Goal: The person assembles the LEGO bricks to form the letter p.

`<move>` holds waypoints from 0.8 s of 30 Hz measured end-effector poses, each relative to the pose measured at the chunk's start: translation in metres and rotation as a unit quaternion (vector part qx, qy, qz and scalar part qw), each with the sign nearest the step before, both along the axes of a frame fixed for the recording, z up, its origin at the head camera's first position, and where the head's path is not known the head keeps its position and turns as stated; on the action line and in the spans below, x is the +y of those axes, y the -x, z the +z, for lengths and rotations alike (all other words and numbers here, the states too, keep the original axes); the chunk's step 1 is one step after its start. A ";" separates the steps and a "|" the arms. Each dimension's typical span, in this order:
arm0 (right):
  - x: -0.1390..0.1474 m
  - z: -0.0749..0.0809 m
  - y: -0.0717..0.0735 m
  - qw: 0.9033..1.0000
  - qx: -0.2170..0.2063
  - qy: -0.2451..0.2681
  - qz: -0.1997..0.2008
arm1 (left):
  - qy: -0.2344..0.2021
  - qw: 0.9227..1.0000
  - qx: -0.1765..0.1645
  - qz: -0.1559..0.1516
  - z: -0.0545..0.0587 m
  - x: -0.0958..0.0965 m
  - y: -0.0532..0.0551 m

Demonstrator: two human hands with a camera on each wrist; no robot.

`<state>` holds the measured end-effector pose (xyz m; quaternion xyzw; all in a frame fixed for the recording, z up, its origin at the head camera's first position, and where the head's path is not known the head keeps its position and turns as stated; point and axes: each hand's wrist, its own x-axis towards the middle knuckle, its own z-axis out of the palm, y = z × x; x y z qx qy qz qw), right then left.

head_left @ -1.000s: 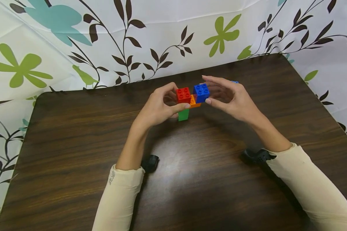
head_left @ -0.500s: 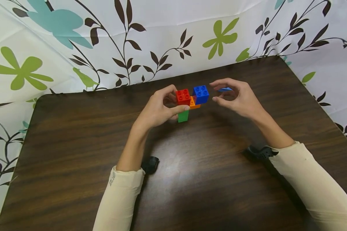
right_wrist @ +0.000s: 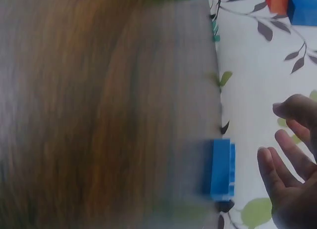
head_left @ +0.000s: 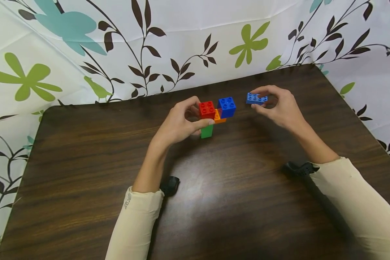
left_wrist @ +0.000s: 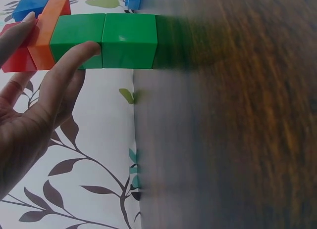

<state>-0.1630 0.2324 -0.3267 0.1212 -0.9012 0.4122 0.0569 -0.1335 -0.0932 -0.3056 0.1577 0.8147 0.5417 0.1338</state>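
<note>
My left hand [head_left: 177,124] grips a small stack of toy building bricks standing on the table, with the thumb at the red brick. Two green bricks [left_wrist: 130,41] form its base, and an orange brick [head_left: 219,118] lies across them, jutting out to the right. On the orange one sit a red brick [head_left: 207,109] at the left and a blue brick [head_left: 226,107] at the right. My right hand [head_left: 281,106] hovers with loosely bent fingers over a longer blue brick [head_left: 252,98], partly hiding it in the head view. The right wrist view shows a gap between fingers and brick.
Beneath everything is a dark wood-grain table [head_left: 221,195]. Its far edge meets a white curtain [head_left: 195,39] printed with leaves and flowers. Black straps [head_left: 169,186] are on both wrists.
My right hand has let go of the blue brick on the stack and moved right, over the longer blue brick. The left hand keeps its grip, and the stack stays in place.
</note>
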 end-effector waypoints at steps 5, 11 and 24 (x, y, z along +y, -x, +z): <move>0.011 -0.003 0.007 0.998 -0.035 -0.025 -0.039 | -0.004 1.000 -0.007 0.000 0.000 0.000 0.001; 0.019 -0.006 0.012 0.993 -0.079 -0.055 -0.071 | -0.008 1.000 -0.008 -0.003 -0.001 0.001 0.002; 0.025 -0.019 0.028 0.987 -0.125 -0.058 -0.088 | -0.002 1.000 0.001 -0.001 0.001 -0.001 0.001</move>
